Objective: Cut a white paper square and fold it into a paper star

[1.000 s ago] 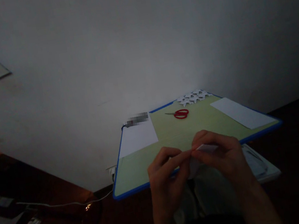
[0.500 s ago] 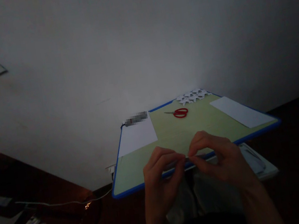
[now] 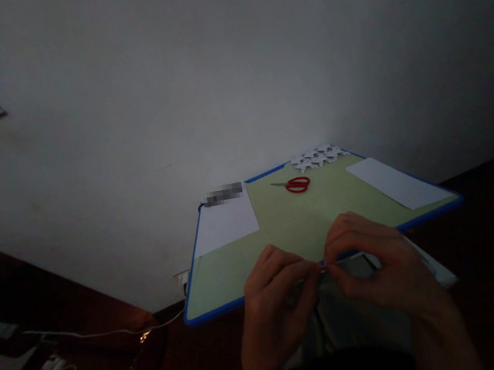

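Note:
Over the near edge of a pale green board with a blue rim [image 3: 222,309], my left hand [image 3: 280,292] and my right hand [image 3: 375,258] meet fingertip to fingertip. Each is closed in a thumb-and-finger pinch. Between the fingertips shows a thin white strip [image 3: 323,270] that looks like paper; most of it is hidden by the fingers. Farther back on the board lie red-handled scissors [image 3: 296,184], blades pointing left. Several small folded white paper pieces [image 3: 318,157] sit in rows at the far right corner.
A white sheet [image 3: 225,226] lies at the board's left, with a blurred-out object [image 3: 224,194] on its top edge. Another white sheet [image 3: 399,183] lies along the right edge. A wall [image 3: 229,75] stands behind. A white cable [image 3: 97,335] runs at the lower left.
Both hands have shifted slightly to the right and a little down, fingertips still together. Less of the strip shows between them. The scissors and sheets lie as before.

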Action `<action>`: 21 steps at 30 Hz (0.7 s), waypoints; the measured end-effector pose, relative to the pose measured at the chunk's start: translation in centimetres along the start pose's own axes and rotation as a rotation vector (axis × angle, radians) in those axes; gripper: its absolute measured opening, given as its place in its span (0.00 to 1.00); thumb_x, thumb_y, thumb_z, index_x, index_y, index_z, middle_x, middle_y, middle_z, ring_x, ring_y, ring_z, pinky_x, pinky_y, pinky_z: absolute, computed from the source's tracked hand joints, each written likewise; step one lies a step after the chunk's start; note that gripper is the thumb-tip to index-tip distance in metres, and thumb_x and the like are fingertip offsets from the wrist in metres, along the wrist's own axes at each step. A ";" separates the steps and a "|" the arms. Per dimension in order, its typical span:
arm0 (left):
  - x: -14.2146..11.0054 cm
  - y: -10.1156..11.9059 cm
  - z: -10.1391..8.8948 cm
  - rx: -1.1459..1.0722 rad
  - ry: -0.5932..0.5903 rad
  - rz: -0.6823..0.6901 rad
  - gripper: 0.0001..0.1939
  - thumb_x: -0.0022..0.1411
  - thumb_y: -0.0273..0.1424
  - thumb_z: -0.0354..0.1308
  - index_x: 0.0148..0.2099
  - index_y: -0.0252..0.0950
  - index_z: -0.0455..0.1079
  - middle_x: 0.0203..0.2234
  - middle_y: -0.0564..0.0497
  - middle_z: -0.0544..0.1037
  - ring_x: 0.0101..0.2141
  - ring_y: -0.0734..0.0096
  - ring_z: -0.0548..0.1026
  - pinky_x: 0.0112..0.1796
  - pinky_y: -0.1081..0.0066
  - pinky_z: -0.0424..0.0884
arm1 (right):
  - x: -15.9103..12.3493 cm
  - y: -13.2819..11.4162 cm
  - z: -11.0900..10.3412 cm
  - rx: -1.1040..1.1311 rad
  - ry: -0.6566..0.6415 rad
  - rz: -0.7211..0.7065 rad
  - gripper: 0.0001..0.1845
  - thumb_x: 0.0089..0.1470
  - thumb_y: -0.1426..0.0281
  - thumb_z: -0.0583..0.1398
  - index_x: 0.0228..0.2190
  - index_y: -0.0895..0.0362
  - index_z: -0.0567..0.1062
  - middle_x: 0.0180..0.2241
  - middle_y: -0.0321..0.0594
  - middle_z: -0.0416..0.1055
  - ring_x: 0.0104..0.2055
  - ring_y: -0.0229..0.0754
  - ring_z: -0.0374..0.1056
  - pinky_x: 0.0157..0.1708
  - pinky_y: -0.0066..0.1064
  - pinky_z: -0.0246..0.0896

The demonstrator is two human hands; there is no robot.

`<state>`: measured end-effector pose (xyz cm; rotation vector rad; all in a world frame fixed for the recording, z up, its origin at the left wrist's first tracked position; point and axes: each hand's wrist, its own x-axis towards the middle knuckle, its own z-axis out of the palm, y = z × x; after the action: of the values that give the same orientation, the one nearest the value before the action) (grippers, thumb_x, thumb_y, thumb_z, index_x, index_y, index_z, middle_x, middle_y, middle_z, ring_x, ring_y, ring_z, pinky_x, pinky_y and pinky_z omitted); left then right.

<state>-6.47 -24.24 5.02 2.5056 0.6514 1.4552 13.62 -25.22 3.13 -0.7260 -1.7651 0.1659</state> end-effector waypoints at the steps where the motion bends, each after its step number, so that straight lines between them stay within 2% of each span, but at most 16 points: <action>1: 0.0 0.0 0.0 -0.002 -0.005 0.001 0.06 0.67 0.20 0.66 0.43 0.36 0.78 0.30 0.50 0.79 0.32 0.68 0.75 0.32 0.69 0.70 | -0.1 0.1 -0.1 0.013 -0.006 -0.002 0.13 0.53 0.82 0.66 0.33 0.51 0.75 0.29 0.34 0.73 0.33 0.44 0.70 0.35 0.39 0.62; 5: -0.1 0.0 -0.2 -0.022 -0.007 -0.015 0.06 0.67 0.20 0.66 0.42 0.36 0.78 0.29 0.50 0.80 0.31 0.68 0.76 0.31 0.69 0.71 | -0.2 0.1 -0.7 0.033 -0.007 0.003 0.13 0.53 0.82 0.66 0.33 0.52 0.75 0.28 0.34 0.74 0.32 0.44 0.70 0.34 0.39 0.63; 9: -0.6 0.1 -1.4 -0.019 0.021 -0.081 0.08 0.66 0.20 0.66 0.42 0.39 0.79 0.30 0.51 0.80 0.31 0.67 0.77 0.30 0.68 0.72 | -0.8 0.8 -2.0 0.018 0.008 0.031 0.12 0.56 0.81 0.65 0.33 0.51 0.76 0.28 0.35 0.74 0.32 0.44 0.70 0.32 0.39 0.63; 13: -1.2 0.0 -2.5 -0.017 0.143 -0.128 0.09 0.65 0.19 0.67 0.42 0.40 0.79 0.30 0.52 0.77 0.30 0.69 0.76 0.29 0.70 0.71 | -1.7 2.0 -3.2 -0.010 0.131 0.077 0.14 0.57 0.82 0.63 0.35 0.49 0.76 0.30 0.37 0.75 0.33 0.47 0.72 0.34 0.40 0.64; 15: -1.3 -0.2 -2.7 -0.015 0.152 -0.131 0.09 0.65 0.20 0.67 0.43 0.39 0.80 0.30 0.52 0.78 0.30 0.70 0.77 0.30 0.70 0.71 | -1.9 2.1 -3.2 0.001 0.175 0.078 0.13 0.58 0.81 0.65 0.37 0.49 0.78 0.33 0.38 0.76 0.36 0.48 0.73 0.37 0.41 0.65; 19: -1.0 -0.3 -2.0 -0.015 0.087 -0.123 0.09 0.65 0.19 0.68 0.44 0.37 0.80 0.31 0.53 0.79 0.32 0.71 0.78 0.32 0.72 0.73 | -1.2 0.9 -1.7 0.091 0.062 0.044 0.16 0.59 0.75 0.69 0.48 0.51 0.80 0.41 0.40 0.77 0.44 0.48 0.73 0.41 0.41 0.68; 21: -0.8 -0.3 -1.6 -0.039 0.072 -0.115 0.09 0.65 0.18 0.68 0.44 0.37 0.80 0.32 0.53 0.79 0.33 0.72 0.78 0.34 0.72 0.73 | -0.7 0.3 -0.9 0.118 -0.003 0.022 0.16 0.60 0.75 0.70 0.49 0.53 0.80 0.41 0.40 0.77 0.44 0.46 0.73 0.42 0.39 0.69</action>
<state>-8.27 -24.47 5.16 2.3543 0.7591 1.5073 14.64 -25.55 2.67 -0.6600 -1.7350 0.2830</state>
